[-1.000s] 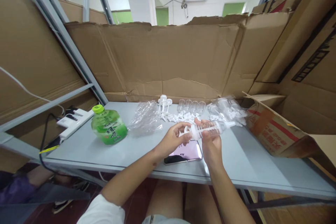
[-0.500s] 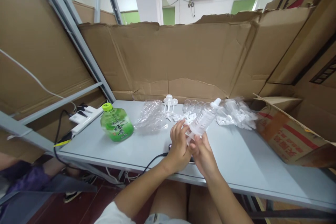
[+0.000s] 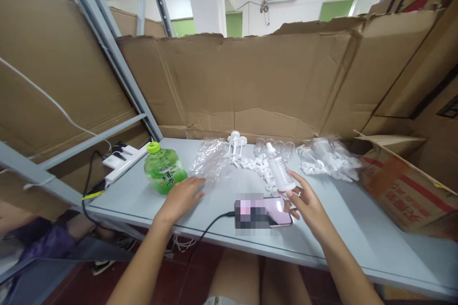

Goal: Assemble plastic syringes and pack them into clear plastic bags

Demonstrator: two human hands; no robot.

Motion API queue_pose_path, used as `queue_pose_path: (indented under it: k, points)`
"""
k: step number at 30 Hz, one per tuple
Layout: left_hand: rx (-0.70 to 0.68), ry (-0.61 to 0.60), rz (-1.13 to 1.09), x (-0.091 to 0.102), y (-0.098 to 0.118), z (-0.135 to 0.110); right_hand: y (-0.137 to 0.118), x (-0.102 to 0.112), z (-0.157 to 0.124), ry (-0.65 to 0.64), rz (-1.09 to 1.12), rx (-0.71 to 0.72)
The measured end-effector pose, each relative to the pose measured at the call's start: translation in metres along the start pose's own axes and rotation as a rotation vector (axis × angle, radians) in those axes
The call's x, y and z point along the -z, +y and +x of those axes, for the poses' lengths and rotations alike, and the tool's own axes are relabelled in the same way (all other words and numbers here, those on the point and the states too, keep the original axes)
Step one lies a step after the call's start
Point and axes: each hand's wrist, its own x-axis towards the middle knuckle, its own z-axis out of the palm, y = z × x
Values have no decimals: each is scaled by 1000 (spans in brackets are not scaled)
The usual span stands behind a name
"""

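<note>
My right hand point(image 3: 305, 201) holds a clear plastic syringe point(image 3: 279, 171) by its lower end, with its white nozzle pointing up and tilted slightly left. My left hand point(image 3: 183, 196) is empty, fingers extended, above the table beside a green drink bottle point(image 3: 163, 169). Just beyond that hand lies a crumpled clear plastic bag point(image 3: 209, 158). White plungers with round ends point(image 3: 235, 140) are behind it. A scatter of small white plastic parts point(image 3: 255, 165) lies past the syringe, and several clear barrels point(image 3: 289, 151) stand at the back.
A phone point(image 3: 279, 209), partly blurred out, lies near the front edge with a black cable point(image 3: 211, 224) plugged in. At right are a bag of white parts point(image 3: 329, 159) and a cardboard box point(image 3: 404, 190). A power strip point(image 3: 125, 164) sits at left. Cardboard point(image 3: 250, 81) walls the back.
Both hands were together on the syringe. My left hand has let go and moved left toward the drink bottle; my right hand has moved right with the syringe, uncovering the phone.
</note>
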Motion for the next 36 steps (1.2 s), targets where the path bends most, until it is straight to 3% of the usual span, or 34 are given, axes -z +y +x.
queue_pose_path:
  k: [4, 6, 10, 15, 19, 23, 28, 36]
  points:
    - [-36, -87, -189, -3, -1, -6, -2, 1, 4, -56, -156, 3]
    - [-46, -37, -239, -3, 0, -5, -3, -2, 4, -95, -204, 28]
    - [-25, 87, -115, -1, -2, 0, -5, -10, 2, -150, -220, 43]
    - [-65, -102, -187, -6, -6, -2, -10, -17, -2, -242, -238, 15]
    - [-45, -73, -185, -13, 2, -7, -16, -22, -6, -336, -288, 23]
    - [-6, 8, -76, -16, 15, -11, -23, -27, -11, -411, -419, 105]
    - [9, 208, 110, -14, 32, -12, -32, -38, -19, -455, -584, 248]
    - [70, 418, 150, -4, 54, -9, -41, -44, -28, -334, -804, 335]
